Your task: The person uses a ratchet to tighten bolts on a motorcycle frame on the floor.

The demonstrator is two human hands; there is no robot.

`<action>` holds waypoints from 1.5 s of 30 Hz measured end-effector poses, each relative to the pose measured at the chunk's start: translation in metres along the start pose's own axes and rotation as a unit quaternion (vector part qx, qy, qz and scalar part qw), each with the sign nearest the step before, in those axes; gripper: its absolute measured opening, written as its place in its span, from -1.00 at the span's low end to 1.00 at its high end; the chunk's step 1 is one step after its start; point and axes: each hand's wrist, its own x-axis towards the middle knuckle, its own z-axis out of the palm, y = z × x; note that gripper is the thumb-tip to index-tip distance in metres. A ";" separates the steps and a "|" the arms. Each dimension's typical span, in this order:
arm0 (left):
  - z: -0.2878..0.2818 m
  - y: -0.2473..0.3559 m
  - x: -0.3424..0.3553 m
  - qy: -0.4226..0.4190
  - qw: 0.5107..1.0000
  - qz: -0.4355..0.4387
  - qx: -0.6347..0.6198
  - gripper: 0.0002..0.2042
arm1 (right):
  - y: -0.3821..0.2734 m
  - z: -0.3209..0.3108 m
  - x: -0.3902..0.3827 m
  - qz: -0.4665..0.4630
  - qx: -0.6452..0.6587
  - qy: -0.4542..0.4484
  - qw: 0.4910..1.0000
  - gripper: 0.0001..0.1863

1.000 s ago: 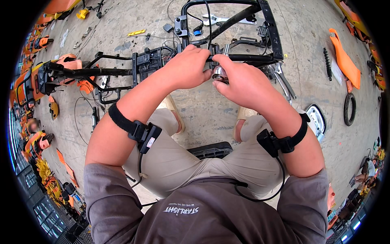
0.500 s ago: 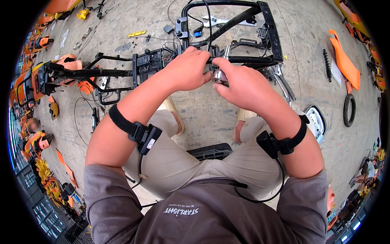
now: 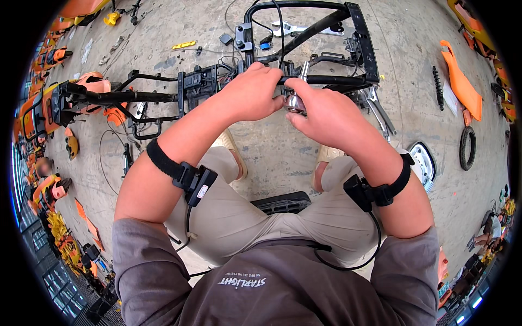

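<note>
A black metal vehicle frame (image 3: pixel 370 51) of welded tubes lies across the floor in front of me. My right hand (image 3: pixel 323 108) is wrapped round a chrome ratchet wrench (image 3: pixel 294 103), its round head toward me and its shiny handle poking out beyond my thumb. Close beside it, my left hand (image 3: pixel 253 93) is closed at the frame's near tube, thumb toward the ratchet head. Whatever the left fingers grip is hidden behind the hand. A thin black cable runs down over the frame to just above my hands.
Beyond the frame's near tube lies a large adjustable wrench (image 3: pixel 310 29). Silver tools (image 3: pixel 379 111) rest right of my right hand. Farther right are a black coil spring (image 3: pixel 437 88), an orange panel (image 3: pixel 462 81) and a small tire (image 3: pixel 467 146). Wires (image 3: pixel 103 144) trail at left.
</note>
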 end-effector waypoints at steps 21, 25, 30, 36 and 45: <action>-0.002 -0.003 -0.004 -0.009 1.000 -0.010 -0.007 -0.55 | -0.004 0.001 0.002 0.002 0.007 -0.014 1.000 -0.46; -0.001 -0.003 0.000 -0.002 1.000 0.009 -0.007 -0.56 | 0.001 0.003 -0.001 -0.008 0.017 0.011 1.000 -0.46; -0.002 0.001 0.001 0.022 0.999 0.043 -0.017 -0.57 | 0.004 0.002 -0.002 -0.008 0.070 0.081 0.994 -0.53; -0.006 0.006 0.001 -0.002 0.999 0.028 -0.034 -0.55 | 0.005 -0.022 0.011 0.050 0.153 0.202 0.966 -0.54; 0.000 -0.002 -0.004 0.023 1.000 -0.009 0.000 -0.55 | 0.039 -0.083 0.007 0.143 0.192 0.406 0.882 -0.54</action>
